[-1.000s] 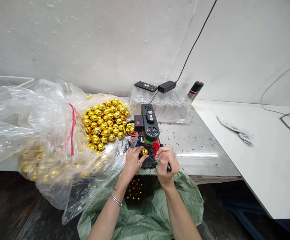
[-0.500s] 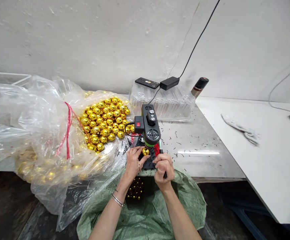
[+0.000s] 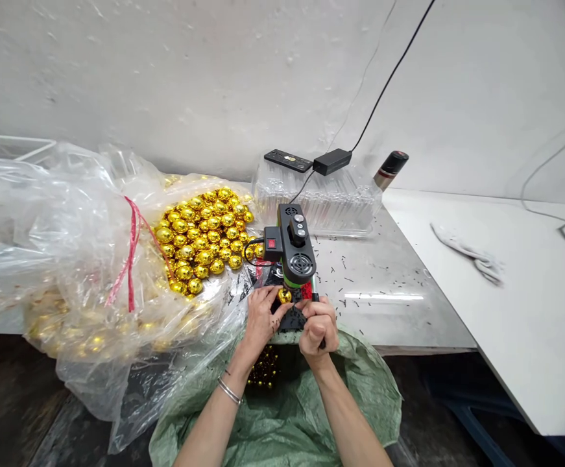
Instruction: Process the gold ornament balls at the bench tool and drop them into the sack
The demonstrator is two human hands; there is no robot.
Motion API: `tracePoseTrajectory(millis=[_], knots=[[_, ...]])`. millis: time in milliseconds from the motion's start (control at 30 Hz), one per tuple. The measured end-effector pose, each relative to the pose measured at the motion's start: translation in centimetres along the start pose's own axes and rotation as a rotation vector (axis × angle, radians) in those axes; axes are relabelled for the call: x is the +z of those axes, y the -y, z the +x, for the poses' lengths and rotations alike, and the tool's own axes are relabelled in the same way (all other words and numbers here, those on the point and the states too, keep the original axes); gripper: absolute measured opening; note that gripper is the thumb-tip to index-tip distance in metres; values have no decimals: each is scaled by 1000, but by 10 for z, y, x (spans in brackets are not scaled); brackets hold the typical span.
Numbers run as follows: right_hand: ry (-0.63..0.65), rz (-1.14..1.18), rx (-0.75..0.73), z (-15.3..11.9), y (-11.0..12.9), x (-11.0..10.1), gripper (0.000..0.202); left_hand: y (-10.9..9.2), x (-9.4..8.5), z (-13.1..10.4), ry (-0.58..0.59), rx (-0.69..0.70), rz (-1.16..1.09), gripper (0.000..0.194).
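My left hand [image 3: 261,318] pinches a shiny gold ball [image 3: 285,296] between thumb and fingers, right beneath the head of a small black bench machine [image 3: 298,243]. My right hand [image 3: 320,327] is closed around a black handle [image 3: 322,344] at the machine's right side. Its index finger points left, close to the ball. Under the ball lies the machine's dark base [image 3: 292,319], strewn with small black bits. A patch of small red pieces [image 3: 306,290] shows just behind my right fingers. Part of the handle is hidden in my fist.
Many gold balls [image 3: 204,237] spill from a clear plastic bag [image 3: 68,214] at left. A green sack [image 3: 364,395] hangs open below the table edge, gold balls inside. Behind stand a clear plastic box [image 3: 331,204], a power adapter [image 3: 331,161] and a spray can [image 3: 392,170].
My right index finger has stretched further left toward the ball and my right fist sits slightly lower. The left hand keeps the ball in the same place. The view has shifted slightly.
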State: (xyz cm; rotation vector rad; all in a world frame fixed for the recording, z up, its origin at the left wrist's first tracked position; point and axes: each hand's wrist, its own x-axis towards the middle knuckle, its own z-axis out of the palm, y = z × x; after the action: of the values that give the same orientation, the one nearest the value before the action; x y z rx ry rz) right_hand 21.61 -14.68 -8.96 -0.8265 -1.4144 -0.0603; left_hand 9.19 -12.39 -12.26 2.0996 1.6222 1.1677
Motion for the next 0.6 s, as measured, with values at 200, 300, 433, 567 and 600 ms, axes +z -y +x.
tracePoseTrajectory(millis=[200, 300, 433, 567, 600], knots=[[92, 9, -61, 7, 2, -1, 30, 2, 0, 1, -13, 11, -32, 30], [44, 55, -1, 22, 12, -1, 31, 3, 2, 4, -19, 4, -47, 29], [-1, 53, 196, 55, 34, -3, 31, -1, -1, -3, -57, -6, -72, 29], [50, 93, 301, 76, 47, -6, 32, -7, -17, -33, -42, 88, -80, 35], [50, 95, 306, 77, 48, -6, 32, -7, -23, -39, -26, 118, -72, 38]])
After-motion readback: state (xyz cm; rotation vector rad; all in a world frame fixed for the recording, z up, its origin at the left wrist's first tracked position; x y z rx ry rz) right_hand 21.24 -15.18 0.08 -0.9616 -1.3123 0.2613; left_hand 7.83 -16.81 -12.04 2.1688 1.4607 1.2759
